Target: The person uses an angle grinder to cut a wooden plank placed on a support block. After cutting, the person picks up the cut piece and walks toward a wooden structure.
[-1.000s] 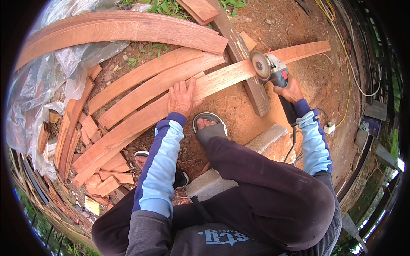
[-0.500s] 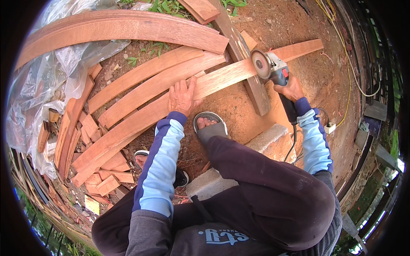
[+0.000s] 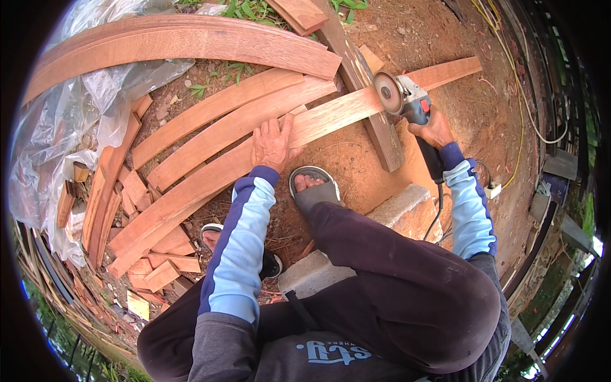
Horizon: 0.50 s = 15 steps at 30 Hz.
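A long, curved wooden plank (image 3: 213,169) slants up from the lower left to the far right. Its middle stretch has a paler, rougher surface than the reddish ends. My left hand (image 3: 272,145) lies across this plank and holds it, fingers over the far edge. In my right hand (image 3: 436,130) is an angle grinder (image 3: 417,107), grasped by its body. Its round disc (image 3: 387,93) is at the upper face of the plank, right of the pale stretch; exact contact cannot be made out. Under the plank, a thick timber (image 3: 386,143) runs crosswise.
More curved planks (image 3: 223,114) lie beyond my left hand, with a larger curved stack (image 3: 191,41) behind. Plastic sheeting (image 3: 95,102) and offcuts (image 3: 162,275) are at left. A concrete block (image 3: 398,213) stands by my foot. The grinder's cord (image 3: 439,207) hangs near my right forearm; a yellow cable (image 3: 522,127) crosses the dirt.
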Motion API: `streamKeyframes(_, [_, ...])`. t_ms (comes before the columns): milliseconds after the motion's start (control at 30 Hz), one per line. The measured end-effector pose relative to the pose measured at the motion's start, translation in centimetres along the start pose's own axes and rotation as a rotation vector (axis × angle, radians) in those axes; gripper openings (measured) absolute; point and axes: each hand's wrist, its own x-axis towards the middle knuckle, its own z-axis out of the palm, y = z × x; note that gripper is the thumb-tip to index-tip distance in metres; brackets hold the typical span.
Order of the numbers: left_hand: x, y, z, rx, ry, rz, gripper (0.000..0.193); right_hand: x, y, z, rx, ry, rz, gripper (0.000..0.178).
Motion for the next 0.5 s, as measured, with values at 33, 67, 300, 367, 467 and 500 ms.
streamKeyframes(33, [0.0,0.0,0.0,-0.002,0.001,0.0,0.084,0.1,-0.1,-0.1,0.002,-0.006,-0.003,0.051])
streamKeyframes(67, [0.0,0.0,-0.1,-0.005,0.002,0.001,0.084,0.2,-0.2,-0.1,0.003,-0.012,-0.007,0.052])
streamKeyframes(300, [0.0,0.0,-0.1,-0.015,0.011,0.008,0.083,0.6,0.3,0.0,0.003,-0.037,0.002,0.054])
streamKeyframes(367, [-0.1,0.0,-0.2,-0.006,0.015,0.007,0.083,0.2,-0.5,-0.2,0.027,-0.041,-0.002,0.055])
streamKeyframes(467, [0.0,0.2,-0.3,-0.005,0.019,0.012,0.083,0.0,1.2,0.0,0.003,-0.016,-0.004,0.055])
streamKeyframes(500, [0.0,0.2,-0.3,-0.003,0.02,0.011,0.083,0.0,1.4,0.0,-0.014,-0.025,0.004,0.055])
